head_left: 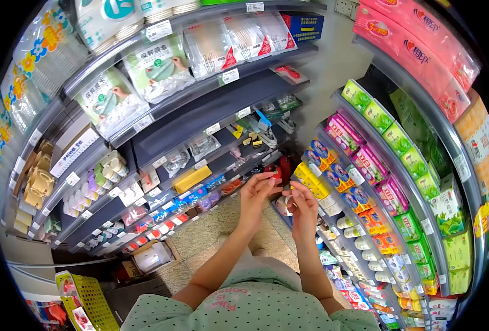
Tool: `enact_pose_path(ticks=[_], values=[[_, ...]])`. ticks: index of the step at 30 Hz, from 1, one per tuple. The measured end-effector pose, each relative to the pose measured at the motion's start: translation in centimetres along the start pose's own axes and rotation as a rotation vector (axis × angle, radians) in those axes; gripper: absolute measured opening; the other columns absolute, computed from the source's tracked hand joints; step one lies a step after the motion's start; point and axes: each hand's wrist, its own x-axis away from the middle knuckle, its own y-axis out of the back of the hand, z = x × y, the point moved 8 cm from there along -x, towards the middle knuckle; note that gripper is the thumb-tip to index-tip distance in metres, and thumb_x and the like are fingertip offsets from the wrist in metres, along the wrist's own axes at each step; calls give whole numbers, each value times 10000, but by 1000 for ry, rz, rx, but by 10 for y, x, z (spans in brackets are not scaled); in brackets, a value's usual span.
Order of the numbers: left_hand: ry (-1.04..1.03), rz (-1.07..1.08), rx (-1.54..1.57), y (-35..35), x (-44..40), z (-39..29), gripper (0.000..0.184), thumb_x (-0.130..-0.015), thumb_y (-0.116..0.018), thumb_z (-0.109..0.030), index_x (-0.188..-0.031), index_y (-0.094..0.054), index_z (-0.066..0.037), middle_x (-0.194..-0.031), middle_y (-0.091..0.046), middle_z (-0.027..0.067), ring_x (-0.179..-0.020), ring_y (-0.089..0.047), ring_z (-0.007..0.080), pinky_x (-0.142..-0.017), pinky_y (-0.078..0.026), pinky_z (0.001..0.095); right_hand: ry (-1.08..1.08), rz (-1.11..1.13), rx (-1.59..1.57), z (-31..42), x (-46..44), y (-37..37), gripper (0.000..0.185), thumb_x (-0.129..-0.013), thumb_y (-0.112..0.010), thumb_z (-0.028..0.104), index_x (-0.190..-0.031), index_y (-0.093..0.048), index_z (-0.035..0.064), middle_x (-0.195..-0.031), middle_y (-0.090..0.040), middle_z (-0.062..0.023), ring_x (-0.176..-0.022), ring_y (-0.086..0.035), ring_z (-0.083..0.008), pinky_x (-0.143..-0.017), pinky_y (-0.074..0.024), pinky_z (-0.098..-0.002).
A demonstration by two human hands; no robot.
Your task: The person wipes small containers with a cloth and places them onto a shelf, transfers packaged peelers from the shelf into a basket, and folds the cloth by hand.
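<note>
Both my hands are raised in front of me in the aisle between two shelf units. My left hand (254, 199) has its fingers bent together in a pinch, with a tiny reddish bit near the fingertips that is too small to name. Close beside it, my right hand (302, 205) is curled with thumb and fingers together, and a small pale thing seems to show at its fingers. Behind the fingertips, a red object (285, 167) stands low at the end of the left shelves. Yellow boxes (312, 182) on the right shelf are nearest my right hand.
At left, shelves hold bagged goods (159, 69), a yellow packet (192, 179) and rolls (112, 165). At right stand green packs (378, 117), pink soap packs (370, 165) and pink tissue packs (415, 49). A yellow-green basket (95, 300) and an open box (152, 259) are low at left.
</note>
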Motion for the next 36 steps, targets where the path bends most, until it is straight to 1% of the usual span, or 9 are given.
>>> enact_pose_path(ticks=[3,14,19,21,24,27,28,31,36], values=[[25,-15,16,0,-22,9,279,-924,-589,-200,-1145,-578,-30,-1073,-667,122,-942,-658,194,-897,-449,324,-7,3,26,-3,-24,2,263,-912,-582,153,-1153,-617,52,-898,-679,-51,-664,-506,-51,-596,-386,-192],[41,41,67,4,-158,16,267,-922,-593,-204,-1139,-593,-48,-1070,-672,87,-951,-640,146,-883,-443,278,26,-60,44,-11,-166,-24,209,-906,-580,85,-1105,-638,57,-892,-649,35,-671,-519,-29,-566,-361,-170],[105,20,-38,22,-229,21,268,-917,-599,-228,-1133,-601,-69,-1091,-659,67,-1014,-598,147,-900,-430,278,123,-137,225,-23,-287,-20,223,-901,-583,128,-1112,-641,82,-956,-657,9,-724,-517,-25,-592,-368,-169],[124,17,-85,30,-252,22,283,-915,-601,-248,-1140,-599,-76,-1110,-652,68,-1024,-590,152,-912,-426,288,267,-224,245,-25,-337,-11,221,-868,-633,56,-1086,-652,30,-894,-650,12,-736,-557,-70,-652,-457,-237],[161,52,-129,38,-277,26,314,-922,-590,-270,-1170,-586,-78,-1132,-641,69,-1023,-585,155,-924,-426,308,430,-412,454,-42,-418,23,286,-820,-685,61,-1099,-647,8,-927,-670,-64,-801,-610,-151,-752,-485,-283],[200,93,-156,45,-295,28,315,-931,-574,-250,-1182,-578,-60,-1133,-639,66,-1012,-588,157,-917,-438,318,610,-592,780,-28,-467,29,332,-778,-718,87,-1094,-651,9,-960,-679,-131,-844,-632,-257,-814,-481,-339],[209,107,-153,46,-299,29,314,-933,-571,-245,-1184,-576,-56,-1133,-639,66,-1012,-588,157,-916,-440,320,499,-637,861,-29,-483,33,386,-748,-725,95,-1120,-644,32,-1052,-655,-175,-985,-586,-352,-907,-442,-405],[247,145,-178,50,-312,32,311,-945,-560,-230,-1195,-566,-46,-1137,-637,81,-1030,-595,174,-925,-448,334,475,-705,1031,-19,-516,29,428,-735,-722,99,-1153,-635,65,-1129,-629,-155,-1096,-518,-360,-950,-411,-431],[312,185,-215,51,-324,34,319,-952,-555,-233,-1211,-554,-46,-1163,-625,98,-1060,-596,199,-947,-441,350,520,-699,1165,-22,-570,44,448,-701,-704,98,-1144,-641,99,-1128,-613,-121,-1094,-476,-364,-944,-404,-430]])
